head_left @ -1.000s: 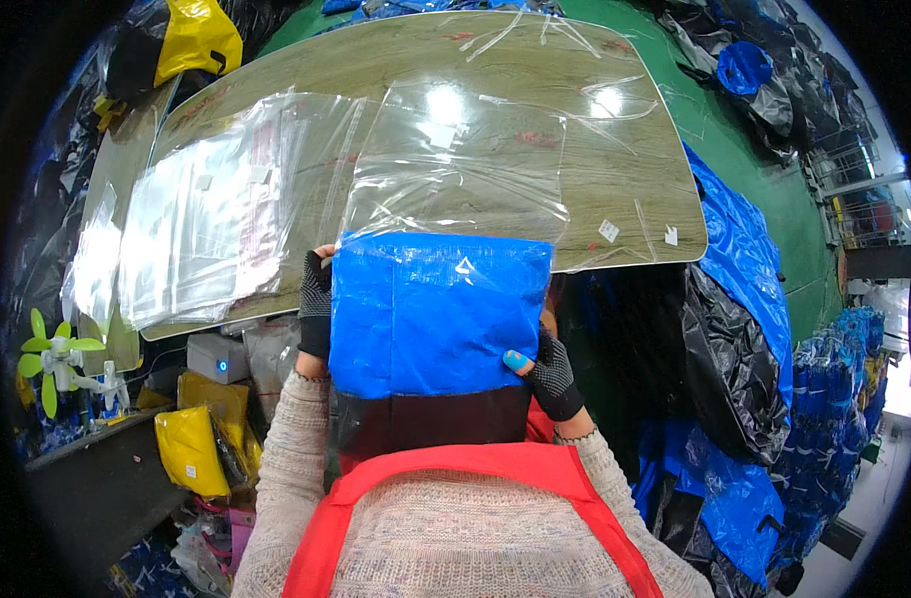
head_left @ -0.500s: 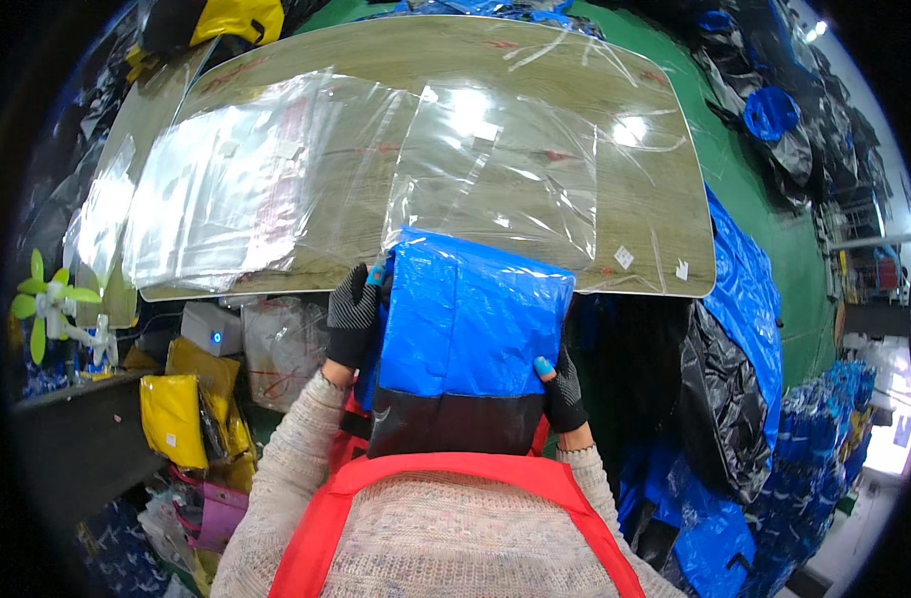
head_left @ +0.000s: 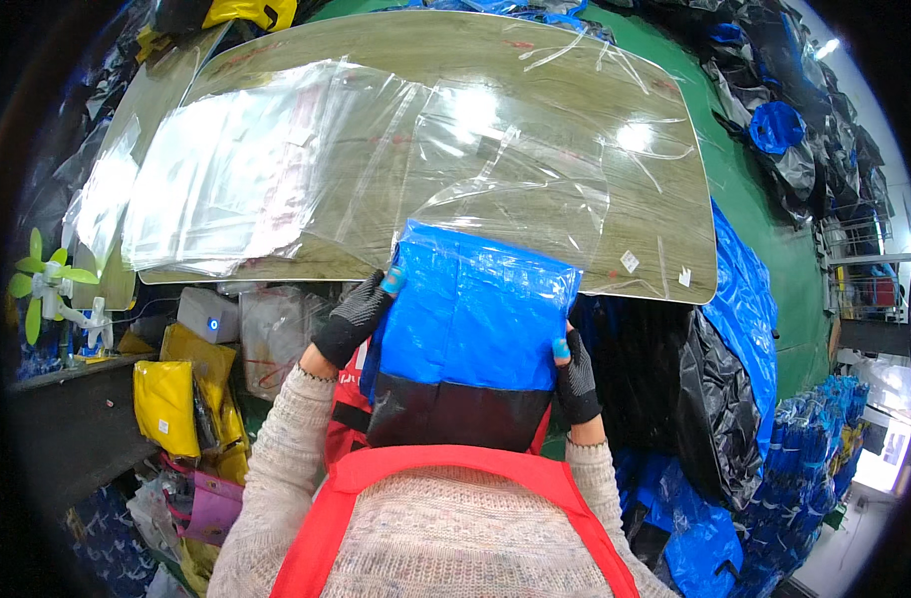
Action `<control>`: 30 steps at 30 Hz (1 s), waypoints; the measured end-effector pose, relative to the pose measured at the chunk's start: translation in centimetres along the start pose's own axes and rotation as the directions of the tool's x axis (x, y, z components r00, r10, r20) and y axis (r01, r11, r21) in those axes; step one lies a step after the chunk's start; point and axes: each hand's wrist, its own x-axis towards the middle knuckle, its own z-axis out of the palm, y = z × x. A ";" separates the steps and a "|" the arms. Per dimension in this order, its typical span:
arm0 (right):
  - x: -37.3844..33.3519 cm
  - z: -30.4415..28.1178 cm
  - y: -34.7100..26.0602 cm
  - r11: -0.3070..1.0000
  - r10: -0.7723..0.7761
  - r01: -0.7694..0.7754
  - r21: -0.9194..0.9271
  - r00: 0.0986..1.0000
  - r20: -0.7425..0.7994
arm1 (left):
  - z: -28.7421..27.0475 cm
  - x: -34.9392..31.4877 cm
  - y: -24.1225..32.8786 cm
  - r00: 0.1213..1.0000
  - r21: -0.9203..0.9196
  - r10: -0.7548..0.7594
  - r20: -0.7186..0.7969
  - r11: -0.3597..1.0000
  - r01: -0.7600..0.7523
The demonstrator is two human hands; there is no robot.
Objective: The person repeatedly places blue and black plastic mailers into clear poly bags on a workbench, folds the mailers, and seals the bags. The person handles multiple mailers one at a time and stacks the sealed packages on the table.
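Head view: both hands in dark knit gloves hold a folded blue garment [head_left: 475,309] with a black lower band, upright in front of the chest, at the near edge of the desk [head_left: 674,229]. Left hand [head_left: 354,321] grips its left edge, fingers [head_left: 390,282] wrapped over the upper corner and clamped on the fabric. Right hand [head_left: 577,374] grips the right edge lower down, fingers clamped on it too. Garment top overlaps a clear plastic bag [head_left: 515,189] lying on the desk; whether it sits inside the bag, can't tell. Stack of more clear bags [head_left: 226,179] on the desk to the left. Red vest [head_left: 445,478] below the garment. Yellow packages [head_left: 166,399] lower left, blue and black bundles [head_left: 734,379] on the right.
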 end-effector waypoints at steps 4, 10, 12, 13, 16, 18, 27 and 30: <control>0.2 1.1 -0.6 0.955 0.165 -0.168 -0.243 0.986 -0.033 | 1.4 -1.0 1.7 0.997 0.380 0.075 0.017 0.922 -0.076; -1.6 2.0 -1.7 0.949 0.260 -0.261 -0.177 0.965 -0.027 | 2.2 -2.4 0.6 0.963 0.267 0.245 -0.113 0.941 -0.208; -2.5 1.5 -1.4 0.982 0.139 -0.137 -0.127 0.990 0.004 | 1.6 -2.6 0.0 0.932 0.250 0.347 -0.102 0.916 -0.314; -3.0 1.3 -1.2 0.954 0.297 -0.297 -0.049 0.955 0.003 | 1.3 -2.7 -0.1 0.940 0.241 0.331 -0.084 0.922 -0.304; -3.8 0.5 0.0 0.899 0.405 -0.402 0.174 0.914 0.022 | 0.3 -2.1 0.9 0.918 0.278 0.366 -0.152 0.907 -0.315; -3.9 0.2 0.5 0.912 0.375 -0.379 0.159 0.925 0.055 | 0.1 -1.4 2.4 0.881 0.546 0.418 -0.224 0.802 -0.241; -5.8 0.8 -1.6 0.985 0.054 -0.049 -0.163 0.998 0.026 | 0.6 -2.8 3.4 0.583 0.715 0.812 0.033 0.388 -0.581; -6.5 1.2 -2.6 0.918 0.262 -0.253 -0.305 0.965 -0.012 | -0.3 -3.2 0.8 0.829 0.340 0.558 -0.042 0.788 -0.513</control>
